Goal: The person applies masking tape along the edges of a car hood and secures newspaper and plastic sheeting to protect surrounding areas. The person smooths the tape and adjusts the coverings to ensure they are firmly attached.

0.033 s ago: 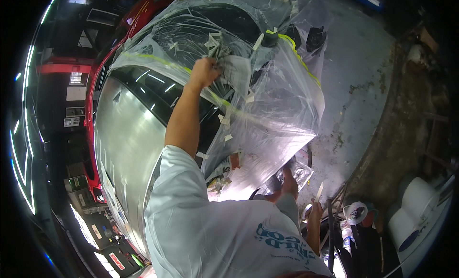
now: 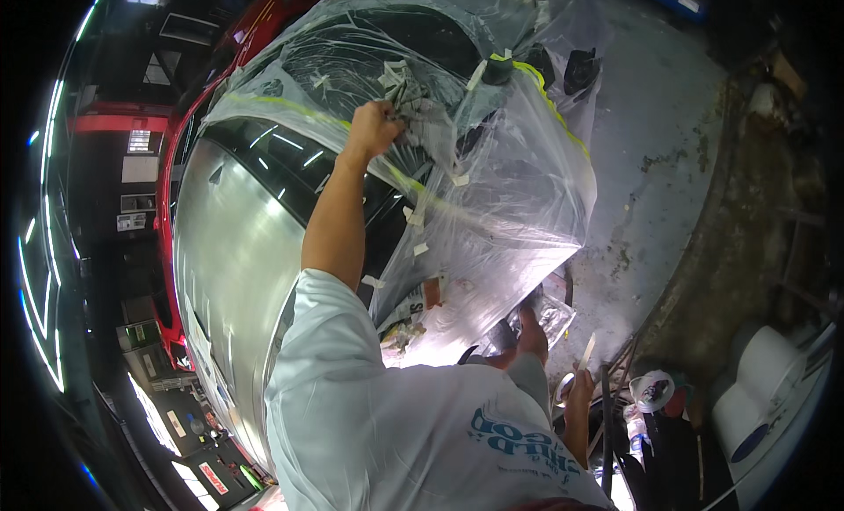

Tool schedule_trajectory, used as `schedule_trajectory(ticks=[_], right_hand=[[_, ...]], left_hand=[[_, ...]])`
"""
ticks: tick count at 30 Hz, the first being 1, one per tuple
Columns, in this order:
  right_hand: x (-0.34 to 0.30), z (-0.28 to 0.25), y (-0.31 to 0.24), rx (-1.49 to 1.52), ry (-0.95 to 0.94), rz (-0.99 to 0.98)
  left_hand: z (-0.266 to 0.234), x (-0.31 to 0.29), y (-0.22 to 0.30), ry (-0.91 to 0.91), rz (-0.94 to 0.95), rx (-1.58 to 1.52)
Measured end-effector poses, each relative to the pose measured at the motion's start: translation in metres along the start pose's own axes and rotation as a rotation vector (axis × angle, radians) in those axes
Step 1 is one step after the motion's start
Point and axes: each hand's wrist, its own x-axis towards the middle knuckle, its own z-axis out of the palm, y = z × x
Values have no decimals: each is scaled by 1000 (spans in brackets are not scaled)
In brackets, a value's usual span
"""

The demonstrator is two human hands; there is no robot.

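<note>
Clear plastic sheeting (image 2: 519, 195) drapes over the windshield and front of a car, with yellow-green tape (image 2: 563, 115) and several bits of pale masking tape (image 2: 413, 217) on it. My left arm reaches out over the dark roof. My left hand (image 2: 375, 129) is closed on the plastic sheeting, which bunches up beside the fingers. Low at my right side, my right hand (image 2: 578, 391) grips a thin, pale, blade-like strip (image 2: 588, 351) that points upward. A white ring (image 2: 563, 390), like a tape roll, shows next to that hand.
A bare silver-grey car panel (image 2: 233, 239) lies to my left, with a red car (image 2: 167, 247) beyond it. Grey floor (image 2: 646, 159) runs along the right. A white bucket (image 2: 652, 390) and a dark metal post (image 2: 607, 432) stand near my right hand.
The pale fold of plastic beside my left hand has dropped and crumpled. My left hand has shifted very slightly; my right hand stays where it was.
</note>
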Motion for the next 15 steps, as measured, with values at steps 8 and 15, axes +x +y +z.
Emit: schedule_trajectory(ticks=[8,15], right_hand=[[3,-14,5,57,20,-4],[0,-7,19,76,-47,-72]], left_hand=[[-114,-13,40,382,7,-513],[-193,-42,98,447,220,-794]])
